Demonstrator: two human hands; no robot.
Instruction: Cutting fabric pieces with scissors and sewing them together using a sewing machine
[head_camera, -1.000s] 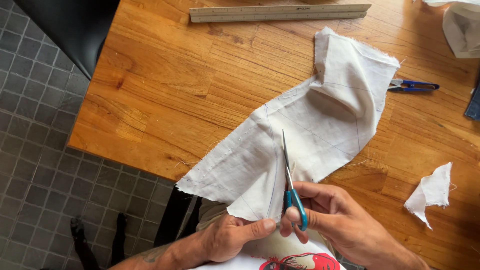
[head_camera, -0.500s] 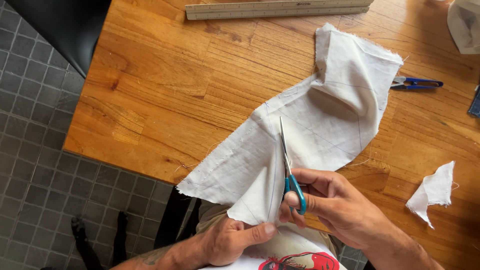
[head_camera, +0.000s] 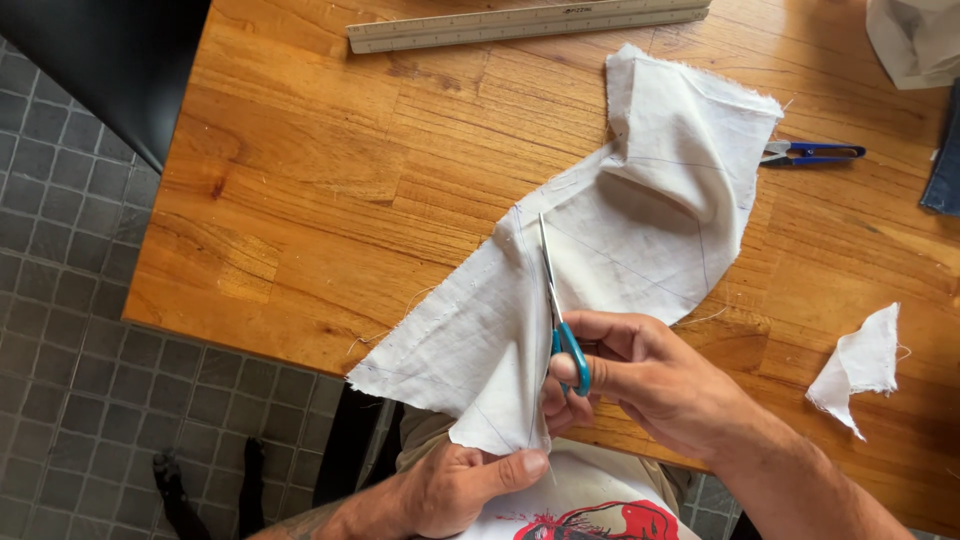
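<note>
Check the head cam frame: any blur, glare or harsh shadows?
Head view: sharp overall; scissors and cloth crisp. Soft glare on the table at left. Gentle shadows in the cloth folds and under the right hand. Slight wide-angle bend along the ruler.

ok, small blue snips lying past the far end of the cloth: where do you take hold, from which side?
Probably by the blue handle loop, coming from the table's right side. The snips lie flat on the wooden table, blades pointing at the white cloth and partly tucked under its edge, so the handle end lies exposed. Both hands are busy: right hand on teal scissors, left hand pinching cloth.
</note>
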